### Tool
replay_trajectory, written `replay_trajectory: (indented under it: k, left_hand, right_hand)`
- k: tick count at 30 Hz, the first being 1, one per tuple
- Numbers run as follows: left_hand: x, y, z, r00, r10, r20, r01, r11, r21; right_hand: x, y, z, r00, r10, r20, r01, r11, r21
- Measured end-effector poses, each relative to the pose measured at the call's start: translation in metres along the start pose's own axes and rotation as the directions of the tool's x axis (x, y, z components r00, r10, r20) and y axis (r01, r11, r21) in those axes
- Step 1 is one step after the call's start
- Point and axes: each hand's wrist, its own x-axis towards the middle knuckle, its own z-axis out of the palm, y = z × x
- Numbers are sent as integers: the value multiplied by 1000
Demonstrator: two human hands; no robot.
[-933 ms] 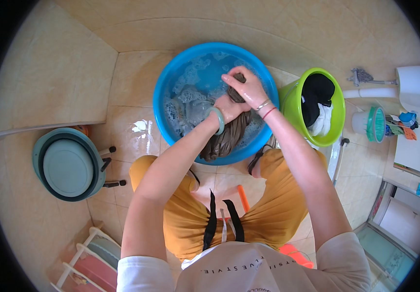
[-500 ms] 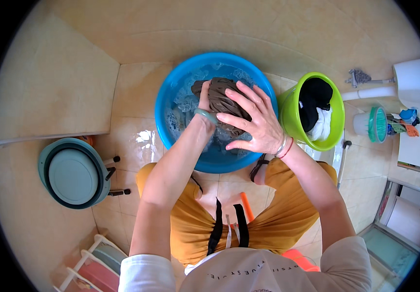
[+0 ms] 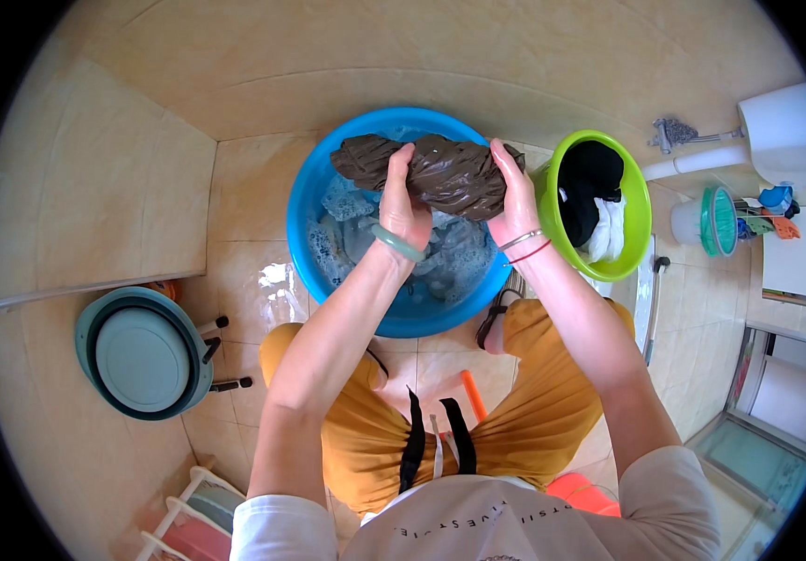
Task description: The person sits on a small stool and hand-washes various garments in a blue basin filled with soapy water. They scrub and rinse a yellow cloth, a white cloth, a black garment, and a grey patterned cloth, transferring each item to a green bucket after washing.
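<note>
A wet, dark brown garment [image 3: 450, 173] is bunched lengthwise between my two hands, over the far half of a blue basin [image 3: 305, 271]. My left hand [image 3: 405, 206] wraps round its middle, thumb on top; a green bangle circles that wrist. Its right end is gripped by my right hand [image 3: 512, 192], thumb also uppermost. The fingers of both hands are mostly hidden under the cloth. Soapy water and other soaked, pale cloth [image 3: 450, 262] fill the basin below.
Right of the basin stands a lime green bucket [image 3: 641, 220] holding black and white clothes [image 3: 604, 229]. A folded grey-green basin [image 3: 141, 360] leans at the left. A small bin with a green liner [image 3: 723, 222] and a white pipe [image 3: 693, 164] are farther right. Tiled wall rises behind.
The brown garment has risen out of the basin and is stretched sideways. My right hand, spread over it before, has closed on its right end. My left hand has turned to grip its middle.
</note>
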Motion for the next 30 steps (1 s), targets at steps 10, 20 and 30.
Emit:
replay_trajectory:
  k: [10, 20, 30]
  left_hand:
    - [-17, 12, 10, 938, 279, 205, -332, 891, 308]
    - [-31, 13, 11, 771, 298, 563, -633, 458, 625]
    - [-42, 7, 0, 593, 249, 765, -801, 277, 531]
  right_hand:
    - [4, 13, -5, 881, 416, 224, -461, 862, 212]
    - [21, 26, -12, 737, 496, 460, -630, 750, 202]
    - [9, 22, -8, 811, 274, 517, -103, 937, -334]
